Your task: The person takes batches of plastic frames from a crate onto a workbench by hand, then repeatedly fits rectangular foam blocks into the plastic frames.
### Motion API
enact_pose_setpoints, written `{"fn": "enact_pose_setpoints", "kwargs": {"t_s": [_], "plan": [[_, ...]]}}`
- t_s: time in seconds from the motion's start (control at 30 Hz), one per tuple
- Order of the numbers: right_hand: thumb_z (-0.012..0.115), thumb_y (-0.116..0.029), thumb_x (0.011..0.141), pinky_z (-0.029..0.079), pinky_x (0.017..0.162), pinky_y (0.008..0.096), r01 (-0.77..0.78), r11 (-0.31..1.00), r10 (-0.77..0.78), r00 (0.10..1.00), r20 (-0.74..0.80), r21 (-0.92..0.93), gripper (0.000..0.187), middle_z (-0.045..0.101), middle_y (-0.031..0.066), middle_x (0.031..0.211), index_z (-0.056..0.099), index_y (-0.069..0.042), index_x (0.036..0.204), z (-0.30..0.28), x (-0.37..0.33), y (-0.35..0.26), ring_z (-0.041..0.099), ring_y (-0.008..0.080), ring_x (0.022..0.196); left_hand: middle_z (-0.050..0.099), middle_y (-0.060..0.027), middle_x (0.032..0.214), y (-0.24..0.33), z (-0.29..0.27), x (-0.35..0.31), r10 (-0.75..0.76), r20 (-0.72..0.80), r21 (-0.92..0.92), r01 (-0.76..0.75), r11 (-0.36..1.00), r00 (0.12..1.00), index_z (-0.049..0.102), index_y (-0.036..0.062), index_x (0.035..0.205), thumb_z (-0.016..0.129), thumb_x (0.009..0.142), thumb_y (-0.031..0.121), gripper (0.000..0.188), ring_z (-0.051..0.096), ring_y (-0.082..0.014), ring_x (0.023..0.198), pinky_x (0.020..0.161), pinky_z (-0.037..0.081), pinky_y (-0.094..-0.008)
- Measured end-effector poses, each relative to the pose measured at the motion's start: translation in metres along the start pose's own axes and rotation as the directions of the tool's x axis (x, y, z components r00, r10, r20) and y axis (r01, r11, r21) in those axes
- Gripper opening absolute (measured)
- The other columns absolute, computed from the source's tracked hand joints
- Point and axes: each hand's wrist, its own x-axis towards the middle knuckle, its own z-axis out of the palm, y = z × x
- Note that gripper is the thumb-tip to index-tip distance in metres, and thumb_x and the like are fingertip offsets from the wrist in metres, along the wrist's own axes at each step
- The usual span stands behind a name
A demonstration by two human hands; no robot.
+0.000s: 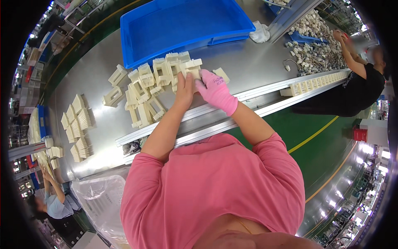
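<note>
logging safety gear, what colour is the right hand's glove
Pink; the glove shows best in the head view.

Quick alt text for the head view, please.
Bare left hand and pink-gloved right hand hold a cream part beside a heap of similar ones on a metal table; beyond is a blue tray. Co-workers appear at both sides.

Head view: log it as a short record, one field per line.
Left hand: bare, holding a cream plastic part
Right hand: gloved in pink, holding the same part
Beside hands: heap of cream frames
Farther left: rows of cream pieces
Beyond heap: blue bin
Others: person in black, right; person in light blue, left
</note>
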Motion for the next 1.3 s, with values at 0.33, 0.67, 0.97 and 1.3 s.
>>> {"fn": "enact_pose_setpoints", "kwargs": {"t_s": [0.33,0.67,0.97,1.3], "plan": [[0.054,-0.008,0.076,0.039,0.051,0.0315,0.038,0.986,-0.03,0.998,-0.049,0.165,0.042,0.048,0.009,0.061,0.037,-0.003,0.114,-0.011,0.0,-0.008,0.051,0.0223,0.054,0.037,-0.0099,0.123,-0.006,0.0,0.003,0.054,0.101,-0.341,-0.016,0.94,0.993,0.02,0.004,0.131,0.036,0.09,0.037,0.055,0.039,-0.0177,0.111,0.091,0.033,-0.027],[0.052,-0.003,0.073,0.043,0.065,0.0255,-0.06,0.861,0.002,0.993,0.114,0.504,0.05,0.052,0.0074,0.089,0.036,-0.001,0.121,-0.052,0.002,-0.004,0.052,0.0133,0.077,0.054,-0.0146,0.088,0.018,0.007,-0.01,-0.079,0.34,-0.41,0.223,0.884,0.937,0.034,0.004,0.113,0.045,0.086,0.021,0.034,0.06,-0.0277,0.068,0.045,0.049,-0.0332],[0.06,-0.028,0.064,0.036,0.086,0.0317,-0.214,0.682,-0.046,0.942,0.333,0.699,0.069,0.048,0.0114,0.112,0.036,-0.002,0.123,-0.107,-0.02,0.005,0.048,0.0215,0.098,0.058,-0.0149,0.086,0.041,-0.002,0.0,-0.211,0.739,0.038,0.272,0.961,0.64,0.052,0.0001,0.096,0.05,0.084,0.021,0.025,0.059,-0.0225,0.08,0.068,0.047,-0.032],[0.06,-0.022,0.065,0.036,0.082,0.0394,-0.414,0.755,0.287,0.906,-0.312,-0.508,0.044,0.051,0.0142,0.097,0.046,-0.004,0.102,-0.142,-0.082,0.073,0.047,0.0322,0.093,0.053,-0.01,0.107,-0.012,-0.063,0.113,0.088,0.656,0.735,-0.661,0.151,0.75,0.063,0.0178,0.094,0.048,0.07,-0.001,0.033,0.046,-0.0241,0.104,0.089,0.03,-0.0397]]}}
